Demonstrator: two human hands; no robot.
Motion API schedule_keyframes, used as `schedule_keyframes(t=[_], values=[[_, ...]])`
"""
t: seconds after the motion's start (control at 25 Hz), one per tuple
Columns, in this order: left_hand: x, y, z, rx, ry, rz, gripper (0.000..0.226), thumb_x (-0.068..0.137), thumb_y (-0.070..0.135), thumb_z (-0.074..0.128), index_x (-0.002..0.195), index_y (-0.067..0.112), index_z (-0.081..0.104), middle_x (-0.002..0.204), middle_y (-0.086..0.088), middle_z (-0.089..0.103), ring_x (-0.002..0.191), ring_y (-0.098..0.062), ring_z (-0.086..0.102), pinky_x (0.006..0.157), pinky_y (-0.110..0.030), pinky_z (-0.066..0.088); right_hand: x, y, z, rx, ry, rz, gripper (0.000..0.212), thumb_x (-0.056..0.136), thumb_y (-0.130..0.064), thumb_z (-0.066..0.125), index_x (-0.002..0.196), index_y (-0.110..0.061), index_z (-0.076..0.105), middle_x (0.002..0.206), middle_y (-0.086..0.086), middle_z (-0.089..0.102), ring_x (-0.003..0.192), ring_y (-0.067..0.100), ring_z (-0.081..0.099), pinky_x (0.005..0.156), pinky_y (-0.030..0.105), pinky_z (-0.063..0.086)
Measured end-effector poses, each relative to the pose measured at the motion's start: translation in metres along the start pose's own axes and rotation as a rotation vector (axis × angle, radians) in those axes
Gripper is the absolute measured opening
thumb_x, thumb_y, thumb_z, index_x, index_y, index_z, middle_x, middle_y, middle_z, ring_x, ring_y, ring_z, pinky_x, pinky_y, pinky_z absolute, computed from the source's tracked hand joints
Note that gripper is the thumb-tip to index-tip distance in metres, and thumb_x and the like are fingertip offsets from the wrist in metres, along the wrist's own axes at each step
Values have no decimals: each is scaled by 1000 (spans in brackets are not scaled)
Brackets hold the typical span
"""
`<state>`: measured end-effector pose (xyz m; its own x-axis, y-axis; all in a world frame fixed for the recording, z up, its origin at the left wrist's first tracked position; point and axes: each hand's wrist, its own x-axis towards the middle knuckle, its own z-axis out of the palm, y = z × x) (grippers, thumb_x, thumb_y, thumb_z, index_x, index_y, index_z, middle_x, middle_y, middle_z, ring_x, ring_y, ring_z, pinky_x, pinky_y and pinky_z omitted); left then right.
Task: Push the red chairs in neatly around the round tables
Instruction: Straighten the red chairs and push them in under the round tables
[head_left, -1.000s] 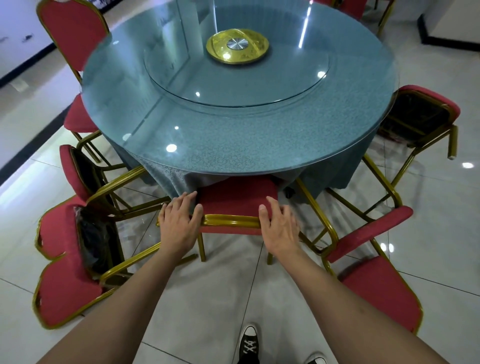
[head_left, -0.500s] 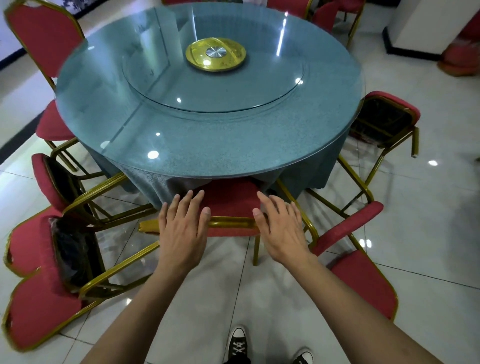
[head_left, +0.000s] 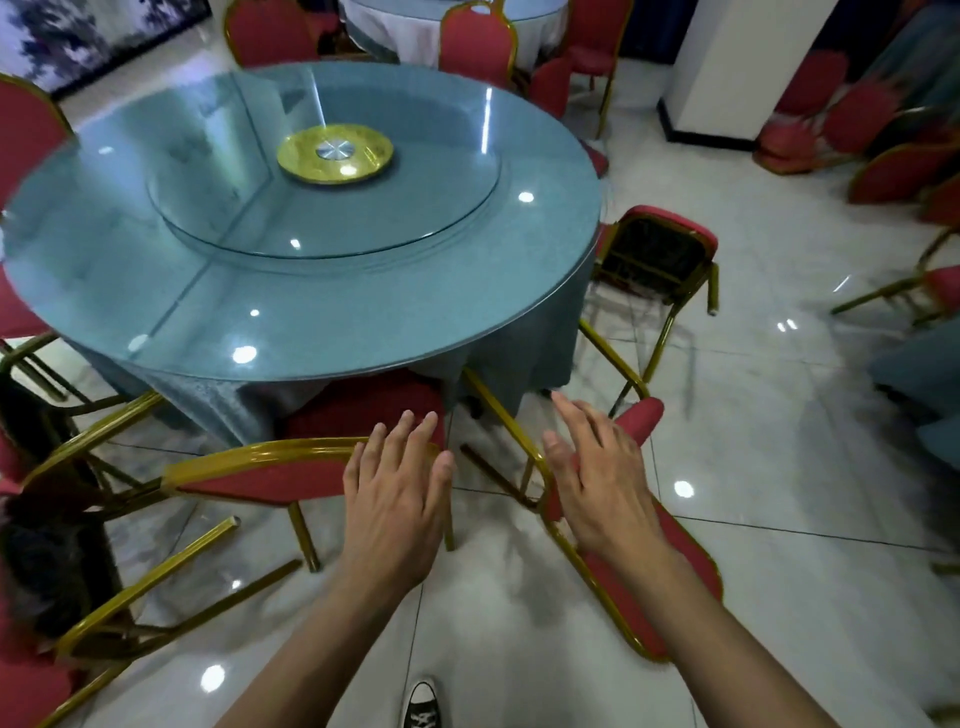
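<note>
A round table (head_left: 467, 312) with a blue cloth, a glass top and a gold-centred turntable (head_left: 335, 153) fills the upper left. A red chair with a gold frame (head_left: 270, 480) stands tucked under the table's near edge. My left hand (head_left: 397, 491) hovers with straight fingers over that chair's right end. My right hand (head_left: 597, 467) is flat, fingers spread, above a red chair lying tipped over (head_left: 649, 587) on the floor to the right. Whether either hand touches a chair is unclear.
More tipped red chairs (head_left: 36, 680) lie at the lower left. Another red chair (head_left: 670, 249) leans at the table's right side. Upright chairs (head_left: 475, 41) and a second table (head_left: 415, 26) stand behind. Stacked chairs (head_left: 883, 140) and a white pillar (head_left: 727, 67) are far right.
Both hands have left the middle chair's back rail and shifted right. My right hand now sits over the tipped chair. The view has swung to the right.
</note>
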<state>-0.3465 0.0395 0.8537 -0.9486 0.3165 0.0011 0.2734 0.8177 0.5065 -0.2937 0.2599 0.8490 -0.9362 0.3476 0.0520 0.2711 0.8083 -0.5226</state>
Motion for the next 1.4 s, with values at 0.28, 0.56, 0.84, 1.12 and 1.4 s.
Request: schedule_keyframes(t=[0.28, 0.56, 0.84, 1.12, 1.4], values=[[-48, 128, 57, 54, -18, 90, 74, 93, 67, -5, 158, 38, 13, 168, 9, 8, 155, -14, -2, 126, -41, 1, -56, 108, -97, -12, 61, 22, 67, 101, -69, 8, 156, -36, 27, 158, -3, 37, 144, 19, 36, 120, 48, 29], [-87, 259, 133, 99, -17, 176, 70, 98, 60, 5, 158, 31, 26, 167, 2, 20, 155, -22, 12, 125, -43, 9, -99, 224, -174, -46, 68, 50, 65, 104, -64, 14, 158, -33, 29, 158, -5, 37, 144, 15, 35, 120, 45, 28], [-65, 323, 181, 99, -45, 196, 73, 96, 63, -1, 158, 32, 22, 167, 3, 19, 155, -21, 11, 125, -44, 9, -75, 304, -209, -19, 91, 50, 67, 100, -68, 11, 157, -36, 30, 158, -6, 38, 143, 15, 36, 118, 43, 32], [13, 378, 233, 37, -71, 169, 69, 98, 64, 1, 157, 35, 19, 167, 2, 19, 154, -22, 11, 125, -47, 11, 6, 360, -239, -52, 55, 38, 62, 102, -65, 14, 157, -38, 27, 159, -5, 37, 144, 15, 35, 119, 43, 31], [72, 414, 263, 38, -25, 112, 62, 102, 60, 10, 158, 35, 20, 167, 3, 17, 155, -20, 10, 126, -45, 9, 73, 407, -257, -79, 10, -10, 59, 105, -61, 18, 157, -35, 29, 156, -3, 38, 141, 17, 38, 117, 42, 30]])
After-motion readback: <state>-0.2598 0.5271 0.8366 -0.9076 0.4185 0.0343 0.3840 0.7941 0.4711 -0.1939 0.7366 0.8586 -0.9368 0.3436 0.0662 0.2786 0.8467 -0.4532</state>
